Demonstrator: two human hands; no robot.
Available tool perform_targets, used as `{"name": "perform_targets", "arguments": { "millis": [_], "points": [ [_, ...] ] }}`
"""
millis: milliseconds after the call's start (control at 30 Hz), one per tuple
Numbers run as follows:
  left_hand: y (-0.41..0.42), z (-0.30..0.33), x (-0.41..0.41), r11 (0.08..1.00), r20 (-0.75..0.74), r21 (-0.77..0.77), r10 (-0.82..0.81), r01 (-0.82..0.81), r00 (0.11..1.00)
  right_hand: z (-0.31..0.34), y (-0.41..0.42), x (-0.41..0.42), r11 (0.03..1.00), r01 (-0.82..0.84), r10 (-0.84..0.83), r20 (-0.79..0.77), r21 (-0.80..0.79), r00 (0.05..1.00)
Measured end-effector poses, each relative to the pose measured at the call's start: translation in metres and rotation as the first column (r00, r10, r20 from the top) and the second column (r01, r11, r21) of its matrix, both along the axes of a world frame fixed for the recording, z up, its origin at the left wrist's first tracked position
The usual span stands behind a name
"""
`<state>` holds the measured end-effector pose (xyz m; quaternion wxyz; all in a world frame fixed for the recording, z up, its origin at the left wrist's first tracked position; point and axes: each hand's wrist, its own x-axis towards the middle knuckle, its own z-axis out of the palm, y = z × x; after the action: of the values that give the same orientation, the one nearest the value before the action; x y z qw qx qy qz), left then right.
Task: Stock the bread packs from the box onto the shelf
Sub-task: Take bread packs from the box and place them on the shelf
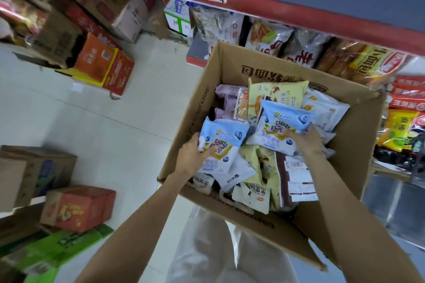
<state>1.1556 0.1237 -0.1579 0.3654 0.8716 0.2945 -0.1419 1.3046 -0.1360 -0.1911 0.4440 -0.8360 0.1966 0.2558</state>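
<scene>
Pick-up step, both hands down in the open brown corrugated cardboard box (354,145). The left hand (195,156) grips one light-blue-and-white plastic bread pack with blueberry print (224,145) at the box's near-left side, thumb lying across its front and the other fingers (212,148) hidden behind it. The right hand (303,138) holds a second light-blue-and-white bread pack of the same print (278,126) near the box middle, fingers curled over its lower right corner. Both packs are tilted up, still inside the box and resting among the rest of the load: pale yellow packs (276,94), lilac packs (227,99), white packs (326,108), all jumbled and overlapping.

The box stands right against the red-edged grey metal shelf (299,11); the tier just beyond the box already carries clear and yellow bagged bread (358,60), packed close. Cardboard cartons in orange and red (101,64) sit on the pale tiled floor (115,122) to the left, well apart.

Judgement: early in the task, box still well filled. Next move calls for lifting both blue packs clear of the box walls without dragging neighbours out, then carrying them forward to a shelf tier. Which tier has room cannot be told; soft bread, so a light grip is wanted.
</scene>
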Motion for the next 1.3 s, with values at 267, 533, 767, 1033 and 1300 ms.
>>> {"name": "perform_targets", "arguments": {
  "millis": [267, 533, 767, 1033, 1300],
  "points": [
    [0.027, 0.086, 0.021, 0.933, 0.347, -0.286, 0.313, -0.218, 0.884, 0.097, 0.011, -0.006, 0.977, -0.199, 0.211, 0.390, -0.072, 0.897],
    [0.060, 0.211, 0.087, 0.951, 0.614, -0.310, 0.202, -0.003, 0.763, 0.264, 0.023, 0.029, 0.942, -0.314, 0.323, 0.578, -0.119, 0.749],
    [0.077, 0.357, 0.158, 0.926, 0.781, -0.283, 0.071, 0.250, 0.621, 0.410, 0.039, 0.056, 0.935, -0.343, 0.292, 0.737, -0.087, 0.610],
    [0.094, 0.493, 0.261, 0.882, 0.904, -0.323, 0.179, 0.345, 0.389, 0.520, 0.049, 0.110, 0.927, -0.221, -0.196, 0.892, 0.305, 0.407],
    [0.086, 0.511, 0.387, 0.889, 0.900, -0.229, 0.039, 0.395, 0.434, 0.571, 0.083, 0.186, 0.762, -0.178, -0.590, 0.780, 0.623, 0.208]
  ]
}}
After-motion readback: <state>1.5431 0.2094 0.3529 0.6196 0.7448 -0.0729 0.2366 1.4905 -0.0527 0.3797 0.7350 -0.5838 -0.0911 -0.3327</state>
